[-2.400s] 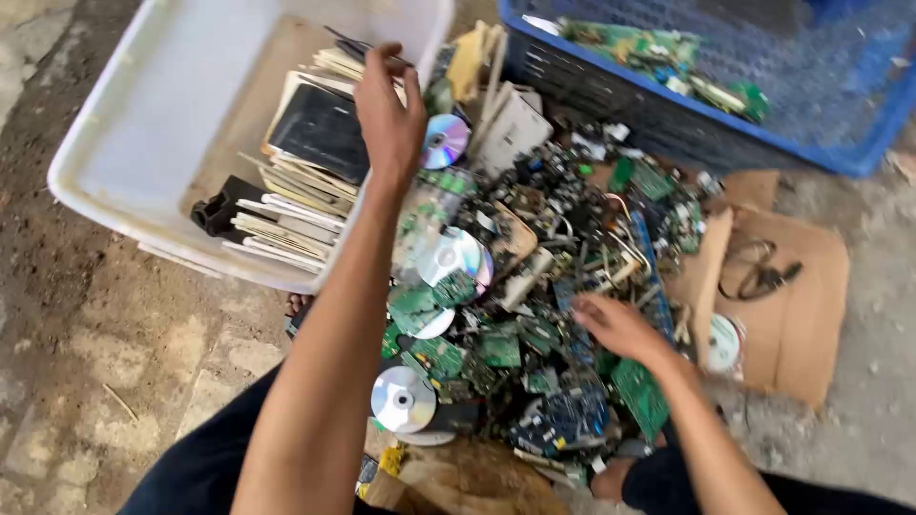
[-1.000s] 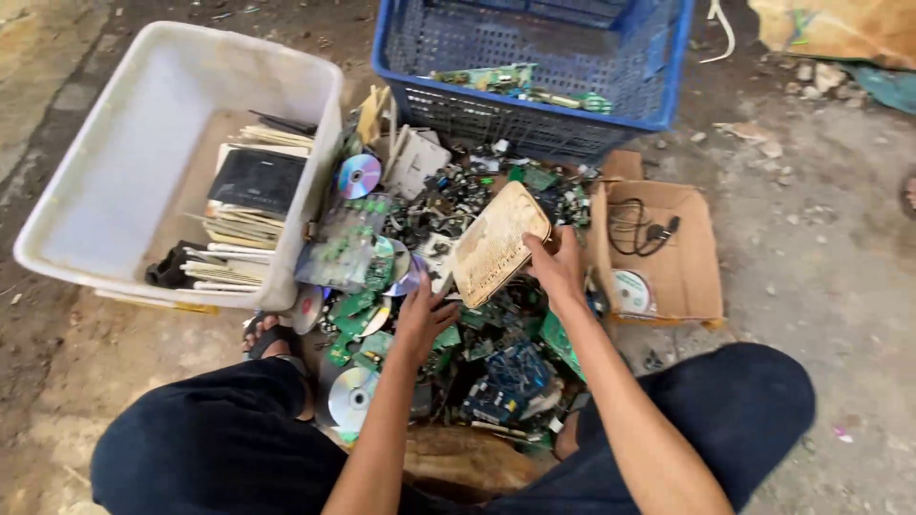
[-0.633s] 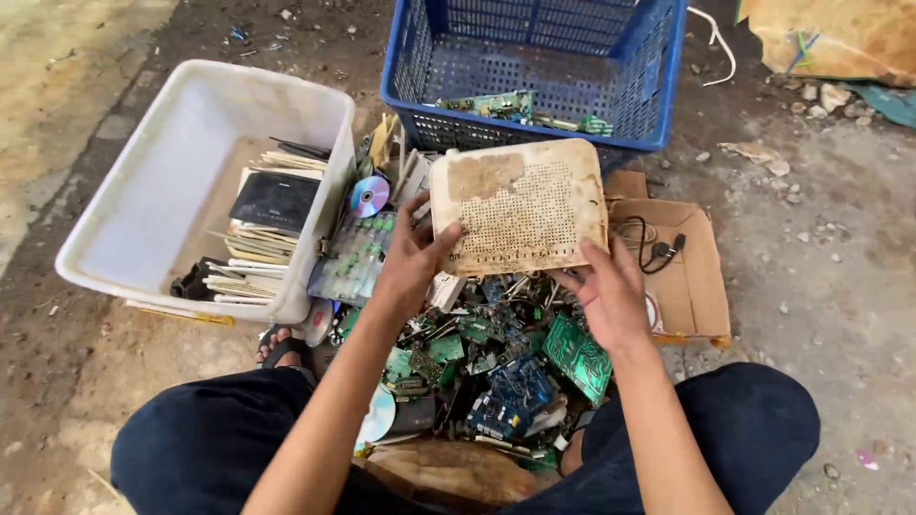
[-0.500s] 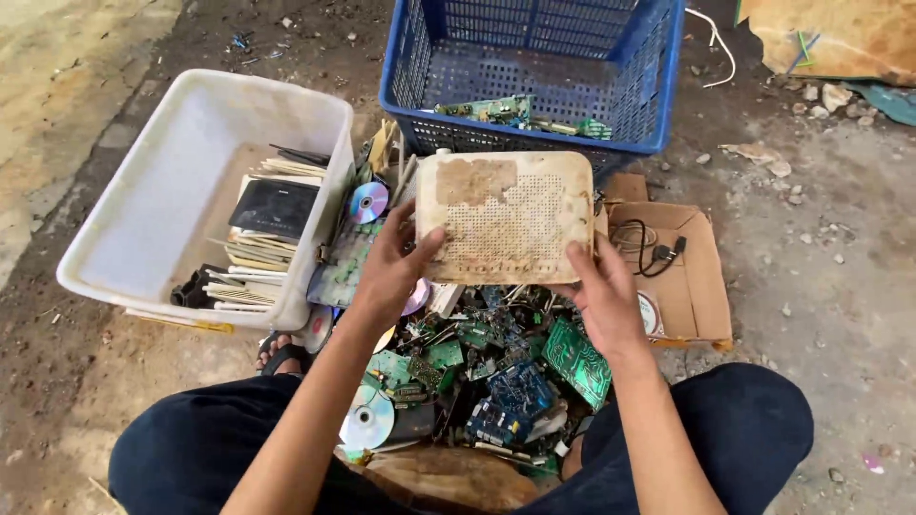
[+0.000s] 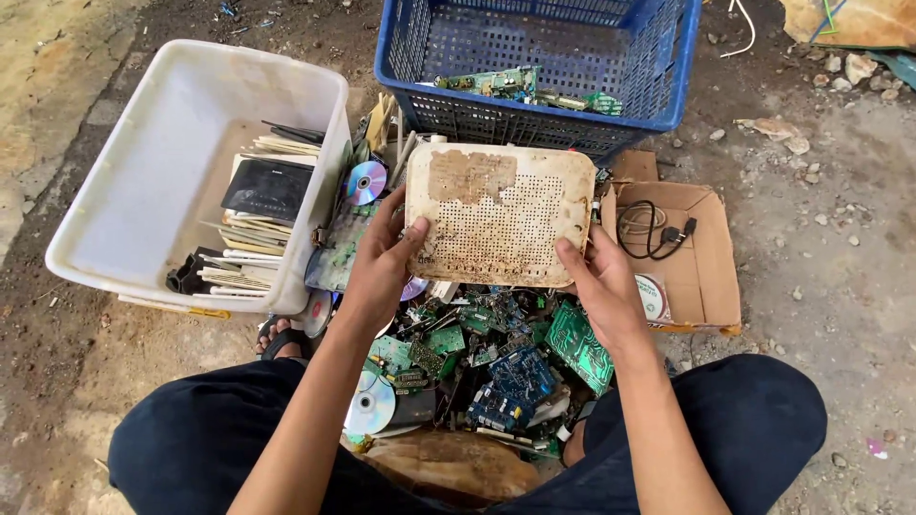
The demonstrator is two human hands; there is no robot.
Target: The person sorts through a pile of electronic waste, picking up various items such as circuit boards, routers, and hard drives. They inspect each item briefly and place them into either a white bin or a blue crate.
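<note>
Nearest the person lies a heap of green circuit boards (image 5: 496, 353) and discs. Above it, the left hand (image 5: 382, 262) and right hand (image 5: 601, 286) hold a dirty beige perforated casing (image 5: 501, 215), fingers clamped on its left and right lower edges. Its long axis runs left to right, flat face toward the camera. A white tub (image 5: 143, 191) stands left, a cardboard box (image 5: 701, 257) right, a blue crate (image 5: 534, 57) far, each with open room.

We're on bare dirt ground (image 5: 840, 248) here. Sitting right on it: a white plastic tub (image 5: 143, 200), a blue crate (image 5: 534, 67), an open cardboard box (image 5: 687, 248), and between them a heap of green circuit boards (image 5: 487, 353) with discs (image 5: 370, 404).
</note>
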